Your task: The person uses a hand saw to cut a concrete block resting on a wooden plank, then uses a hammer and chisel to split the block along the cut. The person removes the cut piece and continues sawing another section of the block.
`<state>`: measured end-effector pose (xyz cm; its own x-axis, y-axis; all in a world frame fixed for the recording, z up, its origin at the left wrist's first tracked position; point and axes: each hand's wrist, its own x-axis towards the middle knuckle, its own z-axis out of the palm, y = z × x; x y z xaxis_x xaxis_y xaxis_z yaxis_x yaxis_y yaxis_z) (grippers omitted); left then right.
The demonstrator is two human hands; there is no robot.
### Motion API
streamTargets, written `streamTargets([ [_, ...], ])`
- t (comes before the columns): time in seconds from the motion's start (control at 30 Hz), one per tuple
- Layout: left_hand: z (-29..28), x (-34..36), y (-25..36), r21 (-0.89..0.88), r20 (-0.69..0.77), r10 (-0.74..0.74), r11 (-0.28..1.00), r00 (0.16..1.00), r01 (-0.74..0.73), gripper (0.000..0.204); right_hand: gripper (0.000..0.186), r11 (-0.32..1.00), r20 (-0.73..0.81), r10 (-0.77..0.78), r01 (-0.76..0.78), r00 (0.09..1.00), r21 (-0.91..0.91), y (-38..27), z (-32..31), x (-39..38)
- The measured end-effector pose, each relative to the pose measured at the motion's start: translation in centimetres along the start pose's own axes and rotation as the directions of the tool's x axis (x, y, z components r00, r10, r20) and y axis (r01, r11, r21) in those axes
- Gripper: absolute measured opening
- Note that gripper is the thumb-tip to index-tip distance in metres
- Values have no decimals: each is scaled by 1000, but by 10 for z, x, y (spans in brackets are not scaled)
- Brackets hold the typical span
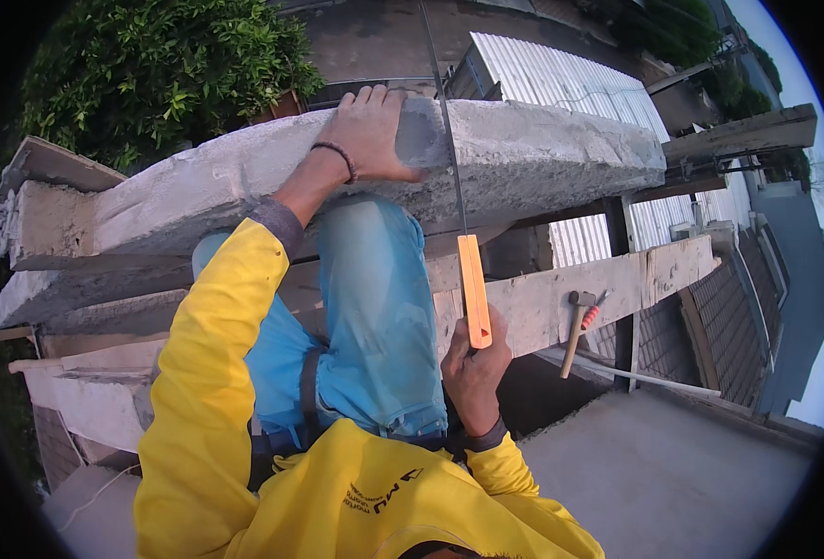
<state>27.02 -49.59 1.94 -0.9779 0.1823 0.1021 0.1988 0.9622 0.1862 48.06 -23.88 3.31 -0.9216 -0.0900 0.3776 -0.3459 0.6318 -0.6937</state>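
Observation:
My right hand (477, 373) is closed round the orange handle of a handsaw (473, 279). Its long thin blade, seen edge-on, points away from me and crosses a thick grey concrete beam (542, 140). To the left of the blade my left hand (367, 130) lies on the beam's top, over the edge of a darker patch. Its fingers reach toward the far edge, and the thumb is stretched out to the right. My knee in blue trousers (370, 270) is up close to the beam's near side.
A hammer (575, 331) and a red-handled tool (593, 312) hang by a wooden plank (542, 298) at right. Far below are corrugated metal sheets (570, 74). A leafy tree (170, 74) stands far left, and a grey slab (654, 466) lies near right.

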Motion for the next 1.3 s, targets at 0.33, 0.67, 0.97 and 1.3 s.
streamTargets([
  [0.33,0,0,-7,-59,-35,32,998,999,-34,120,18,974,122,225,-222,967,-38,-16,-18,-17],
  [0.67,6,0,-5,-9,-73,27,1000,997,-27,119,17,1000,95,-5,2,995,26,15,40,43],
  [0.97,2,-5,-4,-9,-47,12,1000,999,-12,120,48,936,108,162,-188,981,299,19,1,65],
  [1.3,13,2,-4,14,-57,11,1000,998,-11,121,33,941,42,37,-49,998,336,-17,-74,-115],
])
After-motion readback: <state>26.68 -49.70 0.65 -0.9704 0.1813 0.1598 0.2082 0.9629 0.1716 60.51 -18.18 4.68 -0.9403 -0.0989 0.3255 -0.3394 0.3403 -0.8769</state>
